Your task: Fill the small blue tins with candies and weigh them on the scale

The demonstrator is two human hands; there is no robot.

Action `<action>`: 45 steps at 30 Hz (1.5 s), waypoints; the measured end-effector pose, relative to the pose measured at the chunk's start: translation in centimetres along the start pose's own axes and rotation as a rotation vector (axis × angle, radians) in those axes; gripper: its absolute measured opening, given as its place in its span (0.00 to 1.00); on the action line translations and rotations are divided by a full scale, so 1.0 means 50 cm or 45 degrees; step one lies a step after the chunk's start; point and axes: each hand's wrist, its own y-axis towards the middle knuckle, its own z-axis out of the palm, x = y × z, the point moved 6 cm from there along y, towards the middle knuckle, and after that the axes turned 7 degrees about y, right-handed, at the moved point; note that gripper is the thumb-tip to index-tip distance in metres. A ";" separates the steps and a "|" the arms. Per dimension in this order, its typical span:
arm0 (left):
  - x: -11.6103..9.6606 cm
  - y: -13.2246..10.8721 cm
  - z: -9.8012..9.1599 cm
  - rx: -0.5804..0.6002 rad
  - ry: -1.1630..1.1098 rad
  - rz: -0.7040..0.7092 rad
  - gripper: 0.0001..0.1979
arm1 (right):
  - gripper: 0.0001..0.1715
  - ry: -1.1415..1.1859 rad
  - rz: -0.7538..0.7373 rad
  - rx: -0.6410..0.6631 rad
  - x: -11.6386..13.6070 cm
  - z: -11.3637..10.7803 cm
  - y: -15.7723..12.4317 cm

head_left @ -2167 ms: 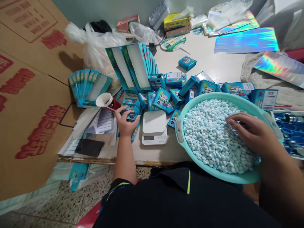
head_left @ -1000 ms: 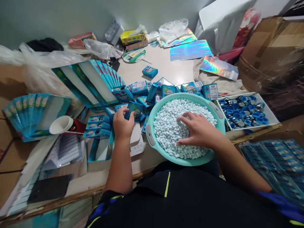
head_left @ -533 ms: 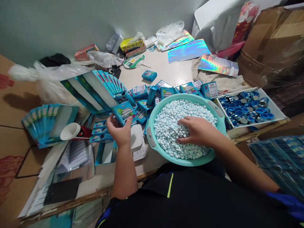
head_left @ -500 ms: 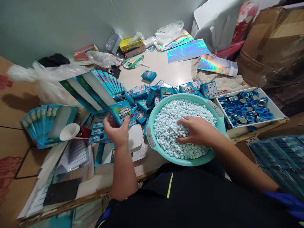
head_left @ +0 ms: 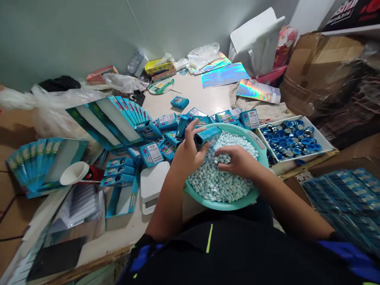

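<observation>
My left hand is closed round a small blue candy box, tilted over the far left part of the turquoise basin. Small white and pale blue candies fill the basin. Over them, my right hand is curled round a small handful of candies, its fingertips close to the box. More blue candy boxes lie in a loose heap behind and left of the basin. A white kitchen scale sits left of the basin, partly hidden by my left forearm.
Right of the basin stands a white tray of blue and silver caps. Blue display cartons and a paper cup are at the left. Holographic sheets lie at the back, near a large cardboard box.
My left hand has brought the candy box rightward from beside the scale to over the basin. My right hand has gathered candies in its fingers. The view has shifted slightly.
</observation>
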 end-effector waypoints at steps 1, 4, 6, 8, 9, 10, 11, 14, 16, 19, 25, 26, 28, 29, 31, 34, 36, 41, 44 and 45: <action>0.005 0.000 0.009 0.033 -0.013 -0.008 0.38 | 0.12 0.059 -0.026 -0.033 0.000 -0.006 0.000; 0.017 0.000 0.017 -0.027 -0.175 -0.034 0.35 | 0.11 0.170 -0.051 -0.105 -0.001 -0.021 0.000; 0.017 0.001 0.009 -0.151 -0.279 -0.039 0.29 | 0.11 0.197 -0.043 -0.119 -0.001 -0.025 -0.001; 0.008 0.007 -0.004 -0.259 -0.293 -0.018 0.23 | 0.10 0.205 -0.032 -0.133 -0.001 -0.028 -0.001; -0.001 0.012 -0.011 -0.291 -0.252 0.013 0.22 | 0.10 0.211 -0.031 -0.150 -0.001 -0.030 -0.001; -0.012 0.018 -0.018 -0.300 -0.187 0.060 0.21 | 0.10 0.225 -0.030 -0.181 -0.002 -0.034 -0.001; -0.024 0.025 -0.023 -0.285 -0.106 0.113 0.21 | 0.11 0.244 -0.028 -0.217 -0.003 -0.038 -0.001; -0.049 0.047 -0.023 -0.092 0.173 0.234 0.19 | 0.14 0.310 0.006 -0.315 -0.012 -0.049 0.001; -0.048 0.059 -0.015 0.088 0.305 0.244 0.19 | 0.14 0.346 0.036 -0.328 -0.018 -0.052 0.004; -0.038 0.068 -0.008 0.214 0.359 0.241 0.22 | 0.15 0.441 0.065 -0.306 -0.022 -0.052 0.007; -0.043 0.043 0.002 0.099 0.188 0.307 0.28 | 0.18 0.803 0.177 -0.494 -0.016 -0.068 0.003; -0.046 0.036 0.003 0.058 0.152 0.307 0.30 | 0.18 0.856 0.163 -0.538 -0.006 -0.072 0.006; -0.051 0.023 0.004 -0.005 0.080 0.296 0.33 | 0.18 0.910 0.118 -0.609 0.023 -0.079 0.017; -0.053 0.019 0.005 -0.022 0.044 0.287 0.34 | 0.19 0.893 0.097 -0.630 0.041 -0.081 0.025; -0.058 0.014 0.006 -0.014 -0.025 0.266 0.33 | 0.20 0.794 0.067 -0.643 0.077 -0.082 0.046; -0.063 0.014 0.007 0.022 -0.094 0.238 0.25 | 0.24 0.642 0.042 -0.625 0.112 -0.073 0.078; -0.063 0.017 0.007 0.029 -0.114 0.196 0.21 | 0.25 0.626 0.026 -0.622 0.118 -0.065 0.092; -0.060 0.024 0.018 0.098 -0.096 0.136 0.19 | 0.22 0.821 -0.003 -0.722 0.099 -0.060 0.096; -0.061 0.029 0.023 0.119 -0.105 0.125 0.19 | 0.16 0.981 -0.034 -0.858 0.092 -0.063 0.092; -0.062 0.030 0.024 0.125 -0.107 0.120 0.19 | 0.14 1.039 -0.053 -0.898 0.091 -0.064 0.091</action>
